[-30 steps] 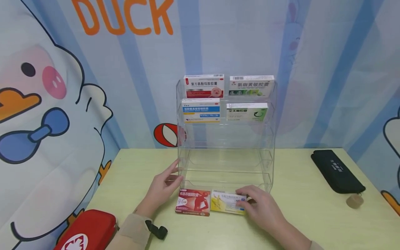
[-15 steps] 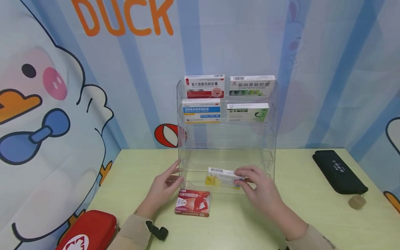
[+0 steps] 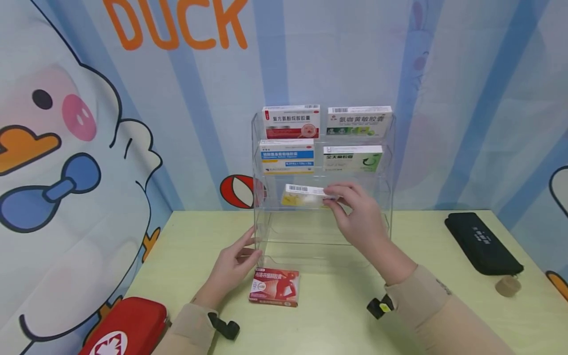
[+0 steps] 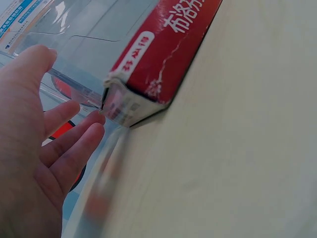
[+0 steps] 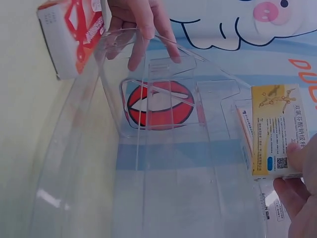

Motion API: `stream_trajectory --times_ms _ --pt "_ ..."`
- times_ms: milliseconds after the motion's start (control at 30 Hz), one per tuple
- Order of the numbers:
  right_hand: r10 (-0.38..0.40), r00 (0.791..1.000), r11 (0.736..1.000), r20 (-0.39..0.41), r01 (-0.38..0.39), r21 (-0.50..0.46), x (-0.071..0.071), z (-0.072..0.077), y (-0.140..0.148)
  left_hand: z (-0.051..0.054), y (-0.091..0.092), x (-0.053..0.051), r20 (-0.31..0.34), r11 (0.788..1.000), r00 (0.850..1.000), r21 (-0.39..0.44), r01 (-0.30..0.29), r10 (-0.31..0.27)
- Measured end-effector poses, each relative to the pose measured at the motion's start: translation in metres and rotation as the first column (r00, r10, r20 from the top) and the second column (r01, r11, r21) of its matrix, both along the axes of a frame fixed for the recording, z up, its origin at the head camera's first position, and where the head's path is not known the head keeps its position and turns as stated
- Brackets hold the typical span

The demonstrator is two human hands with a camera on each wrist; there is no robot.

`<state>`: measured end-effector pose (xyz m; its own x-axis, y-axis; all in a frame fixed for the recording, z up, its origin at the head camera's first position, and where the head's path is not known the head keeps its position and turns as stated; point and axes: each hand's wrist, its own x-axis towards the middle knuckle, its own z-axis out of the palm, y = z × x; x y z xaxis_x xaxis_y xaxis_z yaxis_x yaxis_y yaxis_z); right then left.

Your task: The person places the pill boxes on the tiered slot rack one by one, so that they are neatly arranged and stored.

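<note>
My right hand (image 3: pixel 361 217) pinches the right end of a yellow-and-white medicine box (image 3: pixel 301 197), thumb in front and fingers on top. The box is in front of the middle tier of a clear tiered display rack (image 3: pixel 319 250). In the right wrist view its printed face (image 5: pixel 276 131) shows plainly. My left hand (image 3: pixel 228 271) is at the rack's lower left side, with fingers extended against the clear wall. A red medicine box (image 3: pixel 274 287) lies on the table before the rack, close to that hand; its crumpled end shows in the left wrist view.
Medicine boxes stand in the rack's upper two tiers, among them a blue-and-white box (image 3: pixel 287 157) and a green-and-white box (image 3: pixel 352 159). A red zip case (image 3: pixel 128 325) lies front left. A black pouch (image 3: pixel 483 244) is at the right. A printed curtain hangs behind.
My right hand has picked the yellow-and-white box off the table and raised it past the lower tiers to the middle one. The left hand and the red box have stayed put.
</note>
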<state>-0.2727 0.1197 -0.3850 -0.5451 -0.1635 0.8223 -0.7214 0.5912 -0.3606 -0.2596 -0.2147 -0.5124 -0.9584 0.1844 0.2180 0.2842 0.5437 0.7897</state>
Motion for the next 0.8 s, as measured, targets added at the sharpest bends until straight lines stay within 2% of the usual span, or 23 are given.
stream_trajectory --times_ms 200,367,800 --pt "-0.030 0.999 0.999 0.045 0.031 -0.015 -0.016 0.008 -0.012 0.000 0.001 -0.001 -0.004 1.000 1.000 0.004 0.008 -0.008" --pt "-0.067 0.994 0.998 0.087 0.066 0.014 -0.024 0.006 -0.019 0.000 0.001 0.000 0.000 1.000 1.000 0.002 0.005 -0.005" --pt "-0.039 0.986 0.999 0.161 0.040 -0.002 -0.032 -0.001 -0.040 0.002 0.001 0.001 0.026 1.000 1.000 0.006 -0.001 0.001"
